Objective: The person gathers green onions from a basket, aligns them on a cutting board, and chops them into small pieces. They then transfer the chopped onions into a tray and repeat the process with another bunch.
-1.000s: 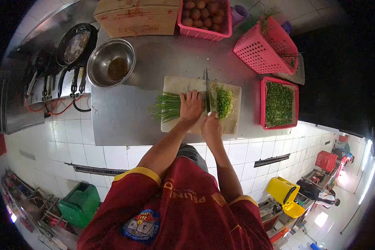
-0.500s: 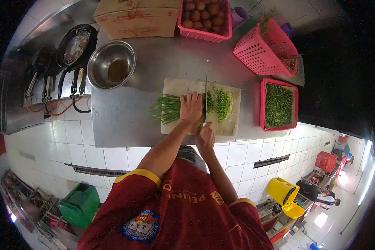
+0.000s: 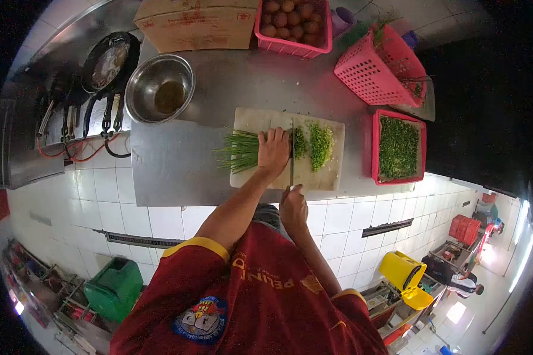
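Observation:
My left hand point(image 3: 272, 152) presses a bunch of long green onions point(image 3: 243, 151) onto the pale cutting board point(image 3: 249, 120), its fingers bent over their right end. Close against those fingers, the blade of a knife point(image 3: 292, 168) stands edge-down across the board, seen almost as a thin line. At the board's near edge my right hand point(image 3: 294, 208) is wrapped round the light knife handle. Chopped green onion point(image 3: 320, 147) lies to the right of the blade, with a darker green heap next to the knife.
A red tray of chopped greens point(image 3: 398, 148) stands to the right, below a pink basket point(image 3: 376, 68). At the back are a crate of eggs point(image 3: 293, 23) and a cardboard box point(image 3: 195, 26). Back left sits a metal bowl point(image 3: 160, 89), beside pans point(image 3: 106, 62) on a stove.
My right hand has drawn the knife back towards my body, past the board's near edge. The left hand still presses the onions in the same place. The view has shifted slightly.

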`<act>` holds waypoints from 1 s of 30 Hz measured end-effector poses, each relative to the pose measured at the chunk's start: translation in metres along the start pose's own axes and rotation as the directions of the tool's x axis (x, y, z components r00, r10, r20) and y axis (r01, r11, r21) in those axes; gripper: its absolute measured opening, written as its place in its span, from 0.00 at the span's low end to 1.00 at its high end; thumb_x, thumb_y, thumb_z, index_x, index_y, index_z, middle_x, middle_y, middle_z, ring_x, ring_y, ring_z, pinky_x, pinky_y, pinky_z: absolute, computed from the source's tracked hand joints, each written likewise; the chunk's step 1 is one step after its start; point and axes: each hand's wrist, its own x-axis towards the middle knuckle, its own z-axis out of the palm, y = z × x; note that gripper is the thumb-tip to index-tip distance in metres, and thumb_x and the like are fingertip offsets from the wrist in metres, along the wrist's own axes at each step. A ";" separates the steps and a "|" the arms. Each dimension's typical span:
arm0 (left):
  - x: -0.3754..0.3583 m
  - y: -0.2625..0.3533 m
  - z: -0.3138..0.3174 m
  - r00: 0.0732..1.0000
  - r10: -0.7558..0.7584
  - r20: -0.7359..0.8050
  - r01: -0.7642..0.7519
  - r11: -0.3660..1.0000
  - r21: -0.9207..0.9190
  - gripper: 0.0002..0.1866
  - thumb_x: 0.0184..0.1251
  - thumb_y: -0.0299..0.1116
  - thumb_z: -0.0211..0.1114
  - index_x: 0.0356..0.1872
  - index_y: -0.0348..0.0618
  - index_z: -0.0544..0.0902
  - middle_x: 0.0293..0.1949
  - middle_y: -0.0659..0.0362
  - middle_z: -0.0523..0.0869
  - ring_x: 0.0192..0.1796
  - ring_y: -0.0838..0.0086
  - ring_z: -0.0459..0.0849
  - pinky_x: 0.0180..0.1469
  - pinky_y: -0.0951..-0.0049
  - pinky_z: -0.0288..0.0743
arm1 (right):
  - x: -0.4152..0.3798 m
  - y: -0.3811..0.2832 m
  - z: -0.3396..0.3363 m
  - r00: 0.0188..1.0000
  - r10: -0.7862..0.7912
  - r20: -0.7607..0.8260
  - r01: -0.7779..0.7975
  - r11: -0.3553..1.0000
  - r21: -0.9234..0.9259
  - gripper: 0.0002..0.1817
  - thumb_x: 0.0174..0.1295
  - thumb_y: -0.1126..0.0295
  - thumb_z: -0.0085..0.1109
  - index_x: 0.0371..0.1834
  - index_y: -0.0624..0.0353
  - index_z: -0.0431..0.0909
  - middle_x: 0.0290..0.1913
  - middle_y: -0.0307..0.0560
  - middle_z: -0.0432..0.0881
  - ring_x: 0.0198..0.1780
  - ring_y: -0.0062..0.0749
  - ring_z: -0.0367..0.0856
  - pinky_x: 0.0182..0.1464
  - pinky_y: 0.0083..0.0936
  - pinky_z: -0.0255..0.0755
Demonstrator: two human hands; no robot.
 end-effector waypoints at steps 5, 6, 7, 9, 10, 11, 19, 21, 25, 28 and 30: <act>0.002 -0.002 0.005 0.999 0.010 -0.037 -0.011 1.000 -0.029 0.12 0.66 0.33 0.56 0.47 0.40 0.76 0.48 0.53 0.72 0.55 0.61 0.70 0.60 0.49 0.59 | 0.040 0.006 0.016 0.993 -0.076 -0.086 0.091 0.981 0.173 0.19 0.68 0.64 0.48 0.48 0.75 0.64 0.30 0.73 0.80 0.34 0.68 0.81 0.34 0.53 0.76; 0.002 -0.003 0.005 1.000 0.012 -0.029 -0.013 0.999 -0.051 0.12 0.66 0.33 0.55 0.47 0.40 0.76 0.48 0.52 0.72 0.55 0.60 0.70 0.60 0.49 0.59 | 0.050 0.008 0.017 0.979 -0.152 -0.138 0.168 0.979 0.114 0.20 0.68 0.64 0.49 0.48 0.76 0.64 0.29 0.73 0.80 0.34 0.70 0.80 0.33 0.54 0.75; 0.000 -0.001 0.004 1.000 0.012 -0.020 -0.013 0.997 -0.076 0.12 0.67 0.33 0.55 0.47 0.39 0.76 0.48 0.52 0.72 0.55 0.60 0.70 0.60 0.49 0.59 | 0.056 0.004 0.012 0.976 -0.144 -0.161 0.163 0.981 0.110 0.19 0.68 0.64 0.48 0.47 0.76 0.65 0.30 0.73 0.80 0.34 0.70 0.80 0.34 0.54 0.75; -0.001 -0.002 0.001 0.998 0.040 -0.054 -0.044 0.996 -0.075 0.12 0.67 0.33 0.55 0.47 0.39 0.76 0.48 0.51 0.71 0.54 0.59 0.70 0.60 0.49 0.59 | 0.068 -0.009 0.001 0.968 -0.140 -0.208 0.163 0.981 0.101 0.19 0.68 0.64 0.48 0.46 0.75 0.65 0.31 0.74 0.80 0.35 0.70 0.80 0.36 0.55 0.75; -0.004 -0.004 0.002 0.997 0.052 -0.064 -0.057 0.996 -0.072 0.12 0.67 0.33 0.55 0.47 0.38 0.76 0.47 0.50 0.71 0.54 0.58 0.70 0.60 0.49 0.58 | 0.064 -0.010 -0.013 0.963 -0.185 -0.196 0.209 0.972 0.108 0.18 0.68 0.63 0.48 0.44 0.74 0.67 0.32 0.74 0.80 0.36 0.70 0.80 0.39 0.55 0.75; -0.004 -0.005 0.004 0.995 0.046 -0.092 -0.051 0.997 -0.060 0.13 0.66 0.34 0.55 0.47 0.39 0.76 0.47 0.51 0.72 0.54 0.59 0.70 0.61 0.50 0.58 | 0.059 -0.013 -0.025 0.967 -0.181 -0.177 0.197 0.977 0.079 0.18 0.69 0.63 0.48 0.43 0.74 0.67 0.32 0.74 0.80 0.37 0.70 0.81 0.40 0.56 0.75; -0.003 -0.006 0.022 0.978 0.036 -0.206 -0.054 0.995 -0.080 0.13 0.64 0.33 0.55 0.47 0.38 0.75 0.44 0.51 0.72 0.50 0.58 0.71 0.59 0.52 0.60 | 0.009 -0.031 -0.060 0.998 -0.063 -0.005 0.062 0.997 -0.055 0.17 0.70 0.64 0.44 0.45 0.72 0.67 0.35 0.70 0.82 0.40 0.64 0.83 0.42 0.51 0.79; -0.002 -0.007 0.022 0.993 0.025 -0.116 -0.040 0.991 -0.128 0.17 0.63 0.34 0.56 0.50 0.36 0.73 0.47 0.49 0.71 0.53 0.56 0.69 0.59 0.52 0.59 | 0.002 -0.030 -0.057 0.999 -0.032 0.024 0.033 0.998 -0.049 0.17 0.71 0.64 0.43 0.46 0.72 0.66 0.36 0.71 0.82 0.40 0.63 0.83 0.42 0.52 0.79; -0.002 -0.006 0.013 1.000 0.022 -0.016 -0.024 0.992 -0.127 0.19 0.61 0.33 0.58 0.51 0.35 0.72 0.48 0.48 0.70 0.53 0.55 0.69 0.58 0.52 0.59 | -0.007 -0.015 -0.033 0.999 -0.014 0.046 0.017 0.999 -0.052 0.18 0.71 0.64 0.43 0.48 0.73 0.64 0.35 0.71 0.82 0.40 0.64 0.83 0.41 0.50 0.79; -0.002 -0.004 0.010 0.988 0.035 -0.151 -0.056 0.989 -0.138 0.12 0.60 0.27 0.55 0.45 0.36 0.74 0.43 0.51 0.72 0.48 0.58 0.70 0.57 0.54 0.60 | -0.003 -0.006 -0.015 0.986 0.102 0.131 -0.108 0.993 0.038 0.20 0.71 0.62 0.45 0.49 0.73 0.63 0.37 0.73 0.81 0.41 0.65 0.83 0.42 0.52 0.77; -0.001 -0.006 0.015 0.997 0.040 -0.070 -0.048 0.992 -0.114 0.16 0.60 0.30 0.58 0.48 0.34 0.73 0.47 0.48 0.71 0.52 0.56 0.69 0.57 0.53 0.60 | 0.007 0.002 0.004 0.994 0.047 0.099 -0.055 0.995 0.080 0.18 0.71 0.62 0.44 0.45 0.72 0.62 0.32 0.74 0.80 0.38 0.67 0.82 0.39 0.54 0.76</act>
